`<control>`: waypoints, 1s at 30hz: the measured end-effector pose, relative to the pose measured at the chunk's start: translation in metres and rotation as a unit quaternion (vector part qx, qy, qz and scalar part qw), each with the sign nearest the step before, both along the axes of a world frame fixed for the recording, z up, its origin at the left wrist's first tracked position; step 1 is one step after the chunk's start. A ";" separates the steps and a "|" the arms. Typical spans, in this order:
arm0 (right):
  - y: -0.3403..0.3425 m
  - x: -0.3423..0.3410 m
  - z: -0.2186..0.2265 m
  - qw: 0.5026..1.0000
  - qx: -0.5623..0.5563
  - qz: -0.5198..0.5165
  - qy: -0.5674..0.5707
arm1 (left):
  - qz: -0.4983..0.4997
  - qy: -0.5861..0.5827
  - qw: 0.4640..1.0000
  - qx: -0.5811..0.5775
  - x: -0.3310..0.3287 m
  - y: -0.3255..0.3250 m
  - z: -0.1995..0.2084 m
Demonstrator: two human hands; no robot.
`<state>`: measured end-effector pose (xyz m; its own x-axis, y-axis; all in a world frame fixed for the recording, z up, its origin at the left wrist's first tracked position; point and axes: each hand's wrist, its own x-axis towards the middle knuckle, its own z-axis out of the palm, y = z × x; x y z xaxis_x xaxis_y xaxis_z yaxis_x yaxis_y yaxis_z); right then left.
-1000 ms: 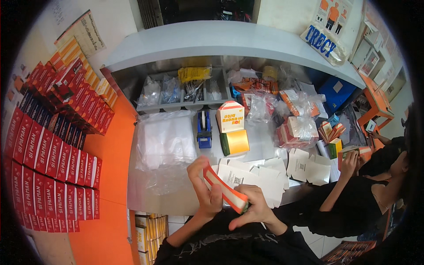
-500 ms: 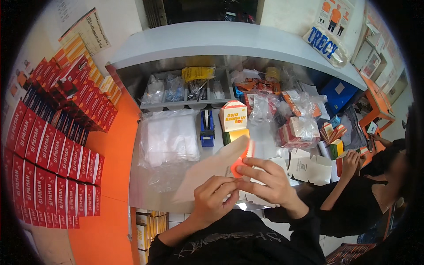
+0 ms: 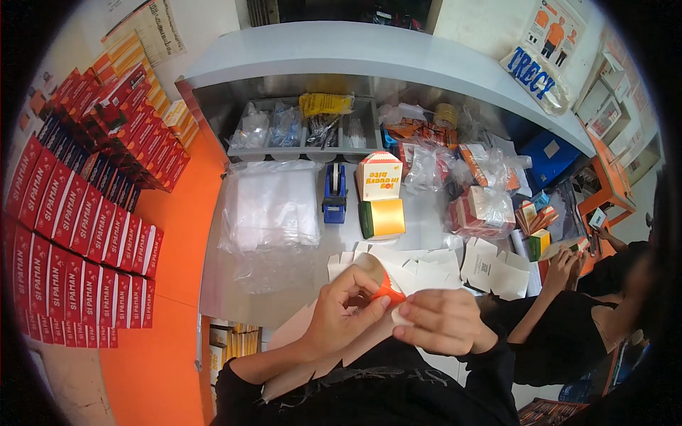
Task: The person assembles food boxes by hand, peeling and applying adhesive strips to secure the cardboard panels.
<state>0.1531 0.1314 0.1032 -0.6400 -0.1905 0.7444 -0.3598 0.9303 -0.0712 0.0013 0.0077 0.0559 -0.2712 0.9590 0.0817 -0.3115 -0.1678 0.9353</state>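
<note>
A pale carton blank (image 3: pixel 288 378) with an orange scalloped end hangs in front of my body. My left hand (image 3: pixel 346 309) pinches it near the end, where the card curls into a loop. On the other side of the orange edge, the fingers of my right hand (image 3: pixel 444 323) are closed round a small white flap. Just beyond my hands lie several flat white carton blanks (image 3: pixel 433 271). Farther back stands a folded yellow and green box (image 3: pixel 386 219) with its lid raised. Left of it is a blue tape dispenser (image 3: pixel 334 195).
Clear plastic bags (image 3: pixel 273 206) lie at left on the metal counter. Behind them, a grey divided tray (image 3: pixel 305 150) holds small packets. Wrapped red boxes (image 3: pixel 483 211) sit at right, near another person's hands (image 3: pixel 561 270). Red boxes (image 3: pixel 85 220) are stacked far left.
The carton blank has swung from above the counter down toward my body, uncovering the flat blanks. Both hands still grip its orange end, now with the card curled.
</note>
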 end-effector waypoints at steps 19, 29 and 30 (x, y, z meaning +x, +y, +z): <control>0.006 -0.008 -0.029 0.903 -0.387 0.029 -0.186 | -0.244 0.049 0.966 -0.067 -0.025 0.008 -0.014; -0.009 -0.001 -0.066 0.909 -0.289 -0.256 -0.157 | -0.139 0.384 0.881 -0.239 -0.046 -0.027 -0.008; -0.024 -0.011 -0.061 0.890 -0.395 -0.121 -0.192 | -0.140 0.383 0.881 -0.240 -0.040 -0.026 -0.010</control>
<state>0.1424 0.1079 0.0421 -0.8274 0.4730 0.3027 0.0361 0.5827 -0.8119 -0.0383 -0.0187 0.0457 -0.0604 0.9535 -0.2953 0.4758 0.2876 0.8312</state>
